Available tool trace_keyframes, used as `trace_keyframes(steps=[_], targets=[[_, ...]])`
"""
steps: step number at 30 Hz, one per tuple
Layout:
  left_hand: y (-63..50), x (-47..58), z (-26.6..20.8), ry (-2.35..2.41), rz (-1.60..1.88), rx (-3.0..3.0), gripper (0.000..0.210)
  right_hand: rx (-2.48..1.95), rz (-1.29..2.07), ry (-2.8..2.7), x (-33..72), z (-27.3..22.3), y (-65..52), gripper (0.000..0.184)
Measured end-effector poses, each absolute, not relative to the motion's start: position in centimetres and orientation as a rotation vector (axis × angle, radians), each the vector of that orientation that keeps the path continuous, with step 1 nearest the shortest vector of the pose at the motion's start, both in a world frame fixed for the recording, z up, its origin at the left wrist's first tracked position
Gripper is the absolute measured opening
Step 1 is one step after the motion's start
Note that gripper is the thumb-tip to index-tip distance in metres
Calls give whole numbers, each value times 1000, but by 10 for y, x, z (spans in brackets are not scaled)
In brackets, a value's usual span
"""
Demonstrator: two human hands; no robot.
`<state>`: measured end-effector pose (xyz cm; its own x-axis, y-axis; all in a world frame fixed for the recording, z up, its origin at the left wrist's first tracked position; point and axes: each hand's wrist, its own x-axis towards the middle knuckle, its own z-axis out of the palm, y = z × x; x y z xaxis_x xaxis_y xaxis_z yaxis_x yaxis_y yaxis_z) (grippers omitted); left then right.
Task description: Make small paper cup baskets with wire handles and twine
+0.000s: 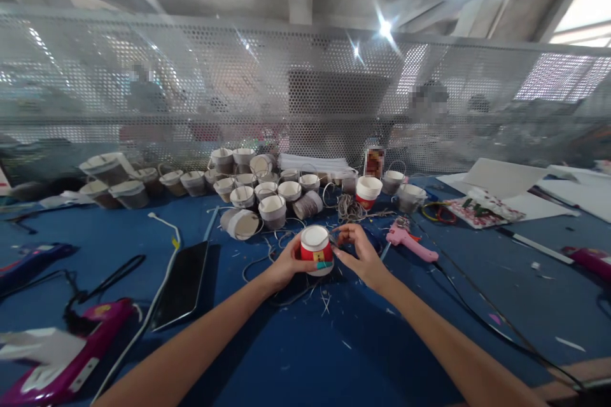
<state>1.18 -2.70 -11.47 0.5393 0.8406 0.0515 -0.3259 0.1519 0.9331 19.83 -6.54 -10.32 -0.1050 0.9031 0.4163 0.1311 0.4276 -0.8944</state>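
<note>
A red and white paper cup stands upright in my left hand, whose fingers wrap its left side with the thumb across the front. The cup's white rim faces up, and a yellow label patch shows on the red band. At its right side is my right hand, fingers bent with the thumb below them. Between these fingertips and the cup is a small grey piece that looks like cord, partly hidden. A loose heap of grey cord lies just behind the hands.
Several cord-wrapped cups with handles crowd the back of the blue table. Another red and white cup stands behind my hands. To the right lies a pink glue gun with its cable; to the left, a black phone and a purple device.
</note>
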Motion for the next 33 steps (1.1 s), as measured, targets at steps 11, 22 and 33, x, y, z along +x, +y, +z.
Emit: trace_keyframes(steps=[11,22,33], targets=[[-28,13,-109,554,883,1123,58,-806,1298,-1449,205,-91,-67,28],[-28,14,-109,611,907,1074,66,-497,1478,-1109,205,-85,-69,28],[-29,13,-109,564,882,1081,64,-717,1397,-1032,206,-85,-61,30]])
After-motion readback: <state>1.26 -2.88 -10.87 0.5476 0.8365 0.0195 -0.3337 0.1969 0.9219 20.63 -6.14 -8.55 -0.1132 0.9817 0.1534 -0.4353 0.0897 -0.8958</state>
